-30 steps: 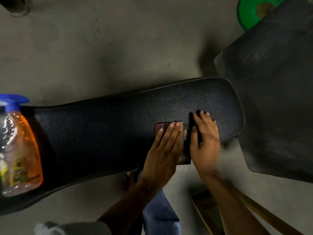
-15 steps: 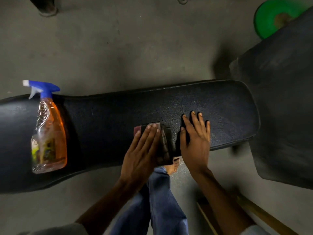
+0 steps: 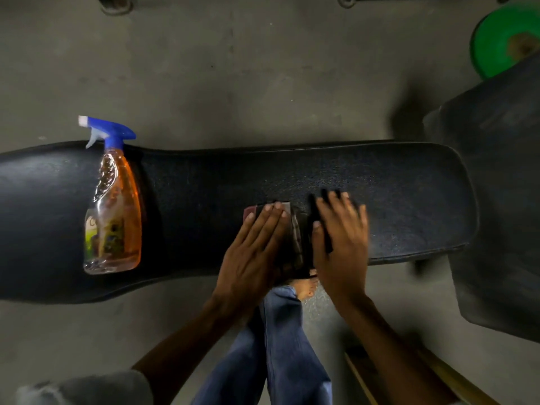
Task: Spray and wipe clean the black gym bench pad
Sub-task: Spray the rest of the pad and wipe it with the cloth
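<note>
Both hands lie flat on the black bench pad (image 3: 204, 200), side by side near its front edge. The left hand (image 3: 254, 255) has its fingers straight and pressed together, resting on a dark folded cloth (image 3: 293, 238) whose reddish corner shows just past the fingertips. The right hand (image 3: 342, 247) sits just beside it, fingers straight and slightly spread, palm down on a black part of the same cloth that shows between thumb and forefinger. Neither hand curls round anything.

Well off to the left of the left hand, a spray bottle (image 3: 117, 217) of orange liquid with a blue trigger lies on its side across the pad. Beyond the right hand, past the pad's rounded end, a second dark pad (image 3: 496, 200) rises, and a green disc (image 3: 496, 45) lies on the concrete floor (image 3: 233, 83) farther off. Below the hands, a leg in blue jeans (image 3: 277, 346) and a bare foot (image 3: 306, 287) show.
</note>
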The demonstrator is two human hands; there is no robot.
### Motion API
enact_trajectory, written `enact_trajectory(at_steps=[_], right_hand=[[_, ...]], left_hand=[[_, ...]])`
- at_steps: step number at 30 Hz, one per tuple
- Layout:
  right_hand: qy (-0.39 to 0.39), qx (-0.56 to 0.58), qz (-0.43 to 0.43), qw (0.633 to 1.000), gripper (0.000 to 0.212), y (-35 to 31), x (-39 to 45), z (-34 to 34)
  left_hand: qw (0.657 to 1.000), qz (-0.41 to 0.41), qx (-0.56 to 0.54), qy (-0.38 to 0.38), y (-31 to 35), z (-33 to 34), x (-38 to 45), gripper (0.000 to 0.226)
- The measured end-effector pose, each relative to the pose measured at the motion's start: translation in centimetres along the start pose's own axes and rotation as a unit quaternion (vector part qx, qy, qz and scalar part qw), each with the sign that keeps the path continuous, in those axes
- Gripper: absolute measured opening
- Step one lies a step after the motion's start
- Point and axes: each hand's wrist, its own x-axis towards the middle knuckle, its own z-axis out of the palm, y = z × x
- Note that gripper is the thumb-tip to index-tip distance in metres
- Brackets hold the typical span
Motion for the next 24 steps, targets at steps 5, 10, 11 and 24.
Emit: enact_trajectory(at_steps=[5,10,11,24], right_hand=[[-0.070,-0.056,-0.149,0.985,0.056,-6.2,-2.0,5.2],[-0.086,-0.080,-0.156,0.981,0.057,-9.6,1.2,7.6],[-0.092,-0.083,-0.156,0.980,0.059,-9.8,2.0,7.8],[-0.109,-0.138,-0.130,0.976,0.064,-11.0,0.3,8.2]], left_hand=[[0.979,-0.173,-0.038,0.097,-7.1,-1.8,-2.4,0.058],[0.983,-0.172,0.016,0.062,-10.2,-1.6,-5.1,0.071],[0.983,-0.173,0.016,0.062,-10.1,-1.4,-5.1,0.072],[0.974,-0.188,-0.057,0.116,-10.0,-0.9,-4.8,0.065]])
